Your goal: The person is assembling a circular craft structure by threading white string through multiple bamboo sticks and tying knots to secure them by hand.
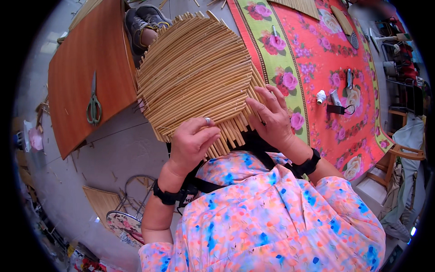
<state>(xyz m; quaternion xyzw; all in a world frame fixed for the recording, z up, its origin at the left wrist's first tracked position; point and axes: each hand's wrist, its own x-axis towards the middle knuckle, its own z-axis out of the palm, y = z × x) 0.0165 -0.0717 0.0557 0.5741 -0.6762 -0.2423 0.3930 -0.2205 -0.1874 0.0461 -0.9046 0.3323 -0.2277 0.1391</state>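
Mat (195, 77) fills the middle of my feed, close in front of the person's flowered shirt (272, 208): a roundish piece of tan sticks (229, 133) laid side by side, their ends jutting unevenly. I see the left hand (192, 140) at its near edge, fingers curled, thumb and forefinger narrow; I cannot tell whether they pinch a stick. The right hand (274, 120) has its fingers loosely spread, tips touching the mat's right edge. A ring (207, 120) shows on the left hand, and black straps circle both wrists.

The only lettering I pick up is white, on a black case (189, 196) beside the left wrist, too small and partly covered for me to read.

Off to the left, scissors (94, 109) with green handles lie on a brown surface (72, 90). To the right, a red floral cloth (328, 140) carries a white spool (321, 97), a knife (349, 79) and a black block (335, 109). A shoe (136, 31) shows beyond the mat.
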